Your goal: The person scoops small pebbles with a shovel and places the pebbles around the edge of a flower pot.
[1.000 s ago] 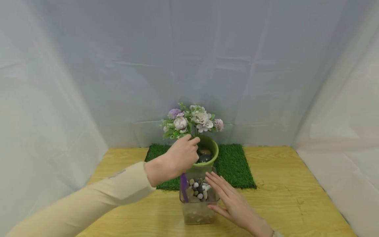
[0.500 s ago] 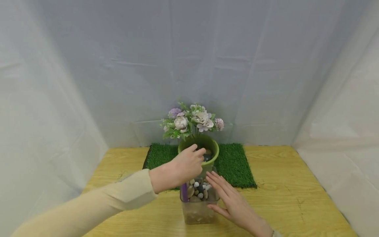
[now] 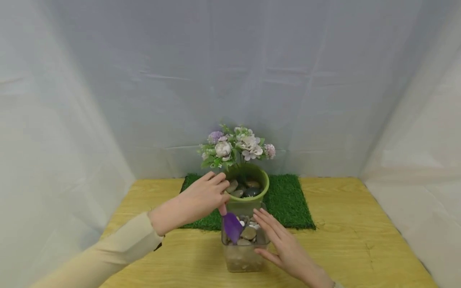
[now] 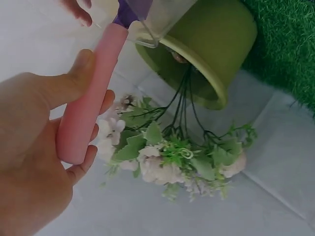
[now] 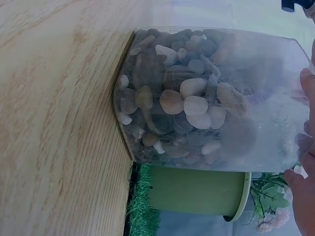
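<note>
My left hand [image 3: 201, 200] grips the pink handle [image 4: 91, 98] of a small trowel. Its purple blade [image 3: 232, 228] dips into a clear plastic container [image 3: 242, 260], over the pebbles [image 3: 248, 233] at the left side. Straight fingers of my right hand [image 3: 284, 248] rest along the container's right rim, thumb toward the front. Directly behind the container stands a green flowerpot [image 3: 265, 188]. Dark, smooth stones [image 3: 252, 192] lie inside the pot, and a bunch of white and purple flowers [image 3: 248, 143] rises from it. Pebbles fill much of the container's lower part in the right wrist view.
A mat of artificial grass [image 3: 288, 204] lies under the pot, toward the back of the wooden table [image 3: 345, 240]. White sheeting [image 3: 306, 100] hangs behind and on both sides, close to the table's edges.
My left hand has moved left from in front of the pot, uncovering the stones inside. The trowel blade has turned from edge-on to showing its broad face. My right hand stays in place.
</note>
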Action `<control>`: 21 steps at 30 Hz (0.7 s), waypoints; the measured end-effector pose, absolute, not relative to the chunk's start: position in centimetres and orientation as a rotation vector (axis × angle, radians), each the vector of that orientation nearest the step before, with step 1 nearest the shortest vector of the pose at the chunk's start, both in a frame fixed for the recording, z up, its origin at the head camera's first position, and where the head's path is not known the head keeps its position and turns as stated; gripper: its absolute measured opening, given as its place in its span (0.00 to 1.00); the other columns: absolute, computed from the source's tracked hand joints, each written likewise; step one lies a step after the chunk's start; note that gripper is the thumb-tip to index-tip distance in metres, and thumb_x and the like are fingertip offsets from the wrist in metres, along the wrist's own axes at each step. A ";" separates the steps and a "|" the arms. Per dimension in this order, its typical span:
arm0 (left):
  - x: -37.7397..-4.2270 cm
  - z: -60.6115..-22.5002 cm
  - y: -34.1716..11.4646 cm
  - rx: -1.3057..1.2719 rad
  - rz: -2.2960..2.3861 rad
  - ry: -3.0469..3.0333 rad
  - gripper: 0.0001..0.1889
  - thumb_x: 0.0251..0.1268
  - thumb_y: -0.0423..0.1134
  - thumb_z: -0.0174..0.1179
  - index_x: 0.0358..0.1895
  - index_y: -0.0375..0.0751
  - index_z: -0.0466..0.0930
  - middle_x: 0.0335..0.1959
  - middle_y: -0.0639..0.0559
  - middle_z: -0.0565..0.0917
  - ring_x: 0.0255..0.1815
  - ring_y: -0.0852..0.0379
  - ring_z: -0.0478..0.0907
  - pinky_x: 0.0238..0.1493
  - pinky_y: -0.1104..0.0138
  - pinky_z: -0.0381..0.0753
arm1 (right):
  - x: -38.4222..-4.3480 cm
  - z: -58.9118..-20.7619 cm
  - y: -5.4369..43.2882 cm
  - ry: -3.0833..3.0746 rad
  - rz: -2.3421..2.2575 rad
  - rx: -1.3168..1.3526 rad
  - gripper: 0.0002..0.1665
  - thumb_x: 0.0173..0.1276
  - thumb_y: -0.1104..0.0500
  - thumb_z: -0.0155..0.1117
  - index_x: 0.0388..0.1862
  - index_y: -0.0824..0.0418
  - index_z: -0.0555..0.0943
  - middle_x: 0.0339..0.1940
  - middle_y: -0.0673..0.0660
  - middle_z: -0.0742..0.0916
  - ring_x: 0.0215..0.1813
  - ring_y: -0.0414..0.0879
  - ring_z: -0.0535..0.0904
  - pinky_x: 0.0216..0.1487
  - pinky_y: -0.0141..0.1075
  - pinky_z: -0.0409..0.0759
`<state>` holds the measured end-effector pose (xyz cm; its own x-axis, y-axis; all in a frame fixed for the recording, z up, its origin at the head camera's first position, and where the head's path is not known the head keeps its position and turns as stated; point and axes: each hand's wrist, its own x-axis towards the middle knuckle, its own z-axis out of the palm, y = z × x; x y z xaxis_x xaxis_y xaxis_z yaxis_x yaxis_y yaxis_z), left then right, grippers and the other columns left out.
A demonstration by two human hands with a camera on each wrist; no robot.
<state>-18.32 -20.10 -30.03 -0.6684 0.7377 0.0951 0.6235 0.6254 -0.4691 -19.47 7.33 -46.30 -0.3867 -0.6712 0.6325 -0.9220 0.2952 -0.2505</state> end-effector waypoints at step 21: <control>-18.2 -31.2 -20.4 -1.084 0.557 -2.455 0.03 0.65 0.46 0.66 0.36 0.54 0.84 0.41 0.57 0.80 0.43 0.54 0.68 0.45 0.63 0.67 | -19.4 -46.3 7.4 -2.142 0.837 1.432 0.44 0.76 0.42 0.60 0.78 0.68 0.62 0.78 0.63 0.67 0.79 0.58 0.60 0.77 0.35 0.54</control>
